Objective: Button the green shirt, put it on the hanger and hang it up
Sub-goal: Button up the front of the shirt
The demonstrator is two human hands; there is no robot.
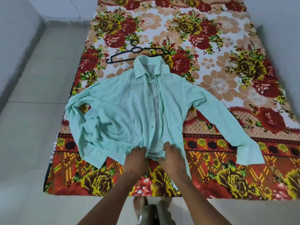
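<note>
Still unbuttoned, green shirt point(123, 108) flat on bedspread point(227, 65)

We list one mattress in a floral sheet point(211, 75) on pale floor tiles point(32, 119), green shirt point(123, 114) spread open on it, black hanger point(134, 53) beside its collar.

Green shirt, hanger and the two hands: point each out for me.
green shirt point(123, 109): head view, on its front panel.
hanger point(135, 49): head view, on the loop below its hook.
left hand point(137, 157): head view, back of hand.
right hand point(172, 157): head view, back of hand.
</note>
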